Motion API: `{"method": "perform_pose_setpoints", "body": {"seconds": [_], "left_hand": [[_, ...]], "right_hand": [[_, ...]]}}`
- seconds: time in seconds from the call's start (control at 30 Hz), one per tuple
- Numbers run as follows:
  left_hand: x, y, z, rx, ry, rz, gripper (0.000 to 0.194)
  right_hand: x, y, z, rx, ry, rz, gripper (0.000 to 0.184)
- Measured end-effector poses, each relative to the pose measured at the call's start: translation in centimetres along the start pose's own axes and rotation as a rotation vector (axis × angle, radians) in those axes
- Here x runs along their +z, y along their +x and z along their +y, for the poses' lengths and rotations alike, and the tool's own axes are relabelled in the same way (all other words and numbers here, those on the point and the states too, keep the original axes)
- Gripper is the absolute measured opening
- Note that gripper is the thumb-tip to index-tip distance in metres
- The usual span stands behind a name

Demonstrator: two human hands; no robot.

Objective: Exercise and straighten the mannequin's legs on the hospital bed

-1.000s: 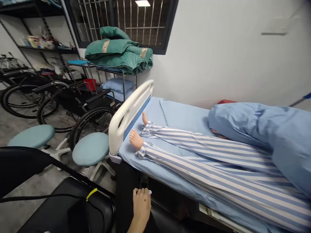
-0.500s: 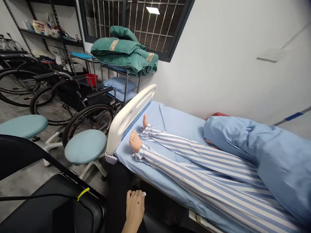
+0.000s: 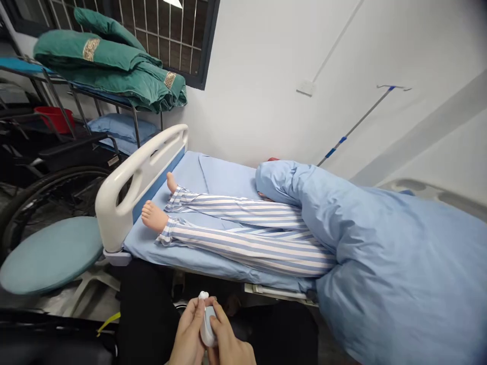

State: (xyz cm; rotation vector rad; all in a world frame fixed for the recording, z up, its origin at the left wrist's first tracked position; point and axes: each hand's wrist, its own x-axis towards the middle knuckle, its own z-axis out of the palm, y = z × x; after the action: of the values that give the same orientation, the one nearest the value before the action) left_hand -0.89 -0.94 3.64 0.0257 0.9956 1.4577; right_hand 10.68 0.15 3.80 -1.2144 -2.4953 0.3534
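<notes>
Fingers on both hands are wrapped around a small white handheld device, so neither hand is free. The left hand pinches it up near its little rounded white tip, and the right hand has its thumb laid along the body, which looks sort of oval. Can't make out any markings on it, too small. It's low in the view, over the wearer's lap, between 2 knees in black trousers and just short of the bed's near side. On the bed, 2 legs in blue-and-white striped pajama pants are stretched out, bare feet pointing at the cream footboard. A puffy light blue duvet covers the stuff further up, and behind it a thin metal pole with hooks slants across the white wall. Off to the left there's a round pale teal stool right by the footboard, then a black wheelchair, a red bucket and a metal rack with green quilts piled on top and blue pillows below. Barred window behind the quilts, plus a yellow strap at lower left.
</notes>
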Motion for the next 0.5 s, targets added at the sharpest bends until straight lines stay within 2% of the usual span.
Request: {"method": "perform_pose_setpoints", "body": {"seconds": [0.1,0.2,0.27,0.33,0.5], "left_hand": [[-0.1,0.1,-0.1,0.047,0.009,0.126,0.05],[0.2,0.2,-1.0,0.048,0.022,0.194,0.049],[0.5,0.2,-1.5,0.082,0.063,0.179,0.049],[1.0,0.2,-1.8,0.105,0.111,0.167,0.05],[2.7,0.4,-1.9,0.092,0.096,0.164,0.049]], "right_hand": [[0.7,1.1,0.0,-0.055,0.166,-0.102,0.031],[-0.9,1.7,1.2,-0.036,0.462,-0.248,0.031],[-2.0,1.9,2.2,-0.026,0.601,-0.275,0.031],[-2.5,1.8,3.0,-0.034,0.64,-0.236,0.031],[-2.6,0.9,4.0,-0.151,0.637,-0.024,0.034]]}}
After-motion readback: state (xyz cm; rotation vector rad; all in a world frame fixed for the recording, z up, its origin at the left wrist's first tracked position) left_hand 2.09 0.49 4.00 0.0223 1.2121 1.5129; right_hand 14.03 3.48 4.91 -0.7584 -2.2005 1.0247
